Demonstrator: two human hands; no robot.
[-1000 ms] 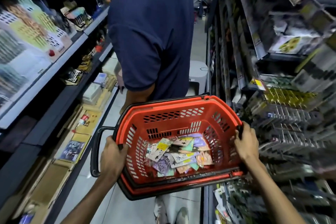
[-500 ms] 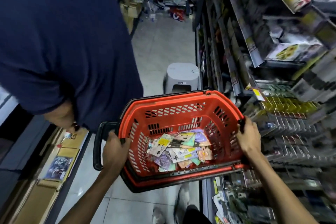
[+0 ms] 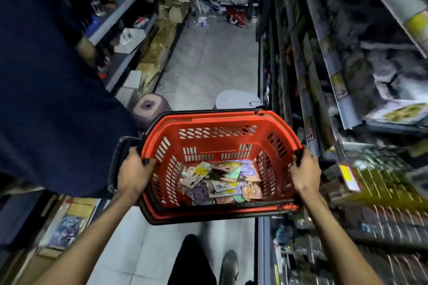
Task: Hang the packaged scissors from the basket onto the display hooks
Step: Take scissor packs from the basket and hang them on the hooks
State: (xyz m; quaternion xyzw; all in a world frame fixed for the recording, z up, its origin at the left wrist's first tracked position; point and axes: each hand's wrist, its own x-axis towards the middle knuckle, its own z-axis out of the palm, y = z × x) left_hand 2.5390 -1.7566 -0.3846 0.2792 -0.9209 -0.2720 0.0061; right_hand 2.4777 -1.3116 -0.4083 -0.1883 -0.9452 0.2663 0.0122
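Red basket (image 3: 217,132), walls patterned with rows of slanted and upright slots, rimmed by black handles (image 3: 203,112). Mixed purple, teal, yellow and pink on packaged scissors (image 3: 222,183). Navy shirt (image 3: 46,99). Pale grey tiled floor (image 3: 208,65). Yellow shelf label (image 3: 346,174).

The basket (image 3: 217,132) is red plastic with slotted walls and black handles at its rim. It is held up in the aisle, the left hand (image 3: 134,172) gripping its left edge and the right hand (image 3: 304,172) its right edge. The packaged scissors (image 3: 222,179) lie on its floor in a loose, overlapping heap of flat cards in purple, yellow, teal and peach. The display hooks (image 3: 393,222) — blurred metal rows — stand on the shelving just to the basket's right.
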